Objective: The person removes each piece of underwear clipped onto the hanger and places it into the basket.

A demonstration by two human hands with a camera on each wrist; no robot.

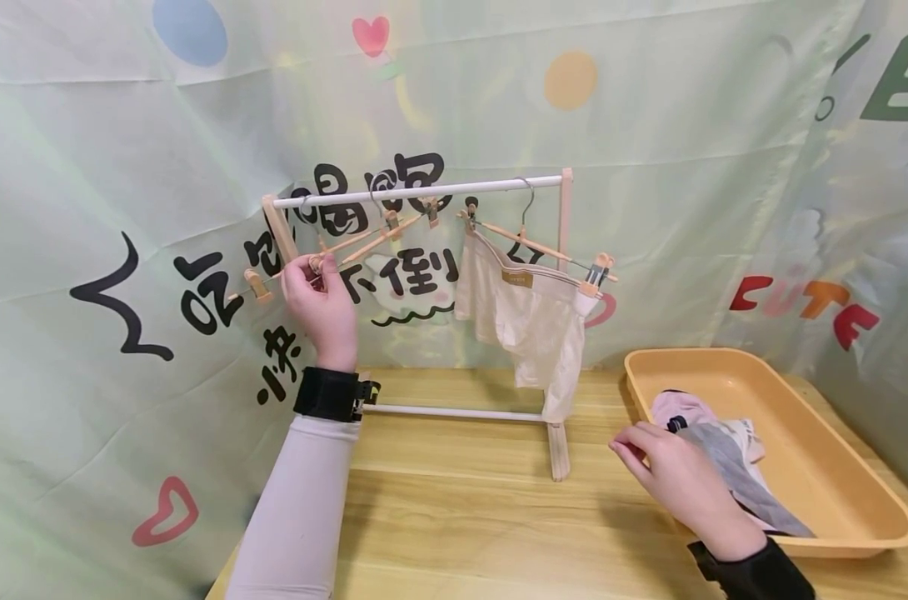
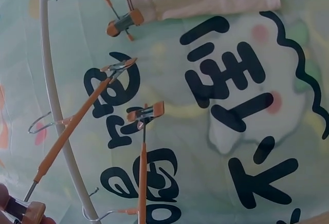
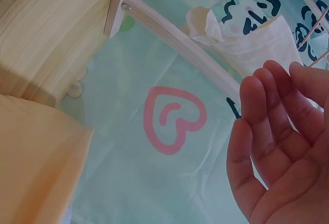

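Note:
My left hand (image 1: 321, 304) pinches the clip (image 2: 28, 211) at the near end of the middle clip hanger (image 2: 67, 131). That hanger hooks over the white rail (image 1: 424, 190) of a small clothes rack, its other clip (image 1: 434, 214) carrying nothing. Beside it, another bare hanger (image 2: 143, 167) hangs at the left. On the right-hand hanger (image 1: 525, 240), cream shorts (image 1: 532, 321) hang by the waistband from two clips. My right hand (image 1: 682, 479) hovers near the tray's left edge, fingers gently bent, nothing in its palm.
An orange tray (image 1: 829, 442) stands on the wooden table (image 1: 454, 517) at the right, with pink, grey and white clothes (image 1: 724, 458) inside. The rack's foot (image 1: 559, 450) reaches forward on the table. A printed cloth (image 1: 686, 208) hangs close behind the rack.

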